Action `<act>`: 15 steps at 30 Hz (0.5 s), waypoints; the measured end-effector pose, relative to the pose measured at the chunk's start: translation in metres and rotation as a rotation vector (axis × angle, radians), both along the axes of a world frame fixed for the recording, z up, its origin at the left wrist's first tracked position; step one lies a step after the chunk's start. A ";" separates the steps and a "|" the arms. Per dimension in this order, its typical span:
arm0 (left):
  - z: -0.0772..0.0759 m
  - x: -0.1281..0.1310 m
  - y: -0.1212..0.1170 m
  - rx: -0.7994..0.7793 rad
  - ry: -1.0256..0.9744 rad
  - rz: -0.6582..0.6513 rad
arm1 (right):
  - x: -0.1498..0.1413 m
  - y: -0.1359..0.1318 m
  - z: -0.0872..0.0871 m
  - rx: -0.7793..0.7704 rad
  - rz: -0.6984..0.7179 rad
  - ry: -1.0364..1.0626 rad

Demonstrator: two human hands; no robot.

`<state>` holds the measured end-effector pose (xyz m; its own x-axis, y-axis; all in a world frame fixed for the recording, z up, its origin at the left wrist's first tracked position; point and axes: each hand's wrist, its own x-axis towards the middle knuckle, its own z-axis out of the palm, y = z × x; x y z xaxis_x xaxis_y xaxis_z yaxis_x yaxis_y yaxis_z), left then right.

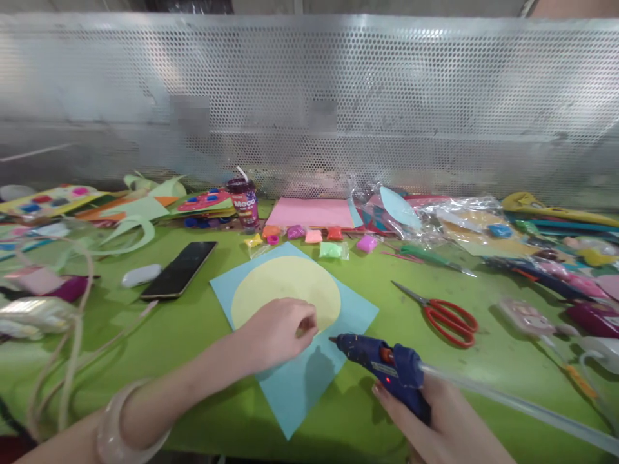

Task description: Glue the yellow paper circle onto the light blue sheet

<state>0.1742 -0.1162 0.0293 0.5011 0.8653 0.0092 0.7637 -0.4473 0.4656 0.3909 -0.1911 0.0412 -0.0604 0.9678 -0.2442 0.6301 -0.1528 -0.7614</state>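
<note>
My right hand grips a dark blue hot glue gun with a small red light lit on it. A long clear glue stick runs out of its back, and its nozzle points left toward my left hand. That hand is curled closed over the lower edge of a pale yellow paper circle; whatever its fingertips hold, if anything, is hidden. The circle lies on a light blue square of paper, turned cornerwise. Red-handled scissors rest to the right of the paper.
Small coloured clay packets line up behind the paper, near a purple cup with a straw. A black phone and a cable lie left. Wrapped craft materials crowd the right back. A perforated metal panel stands behind.
</note>
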 end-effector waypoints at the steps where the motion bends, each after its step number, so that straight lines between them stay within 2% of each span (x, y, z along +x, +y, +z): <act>1: 0.000 -0.001 0.001 -0.022 -0.018 0.007 | -0.002 0.000 -0.001 -0.002 0.012 -0.004; 4: 0.000 -0.002 0.003 -0.059 -0.031 0.025 | -0.006 0.003 -0.005 0.041 0.081 -0.047; 8: 0.001 -0.002 0.006 -0.073 -0.014 0.024 | -0.007 0.007 -0.010 0.177 0.169 -0.128; 15: 0.008 -0.004 0.004 -0.090 0.015 -0.043 | -0.001 0.002 -0.012 0.283 0.144 -0.096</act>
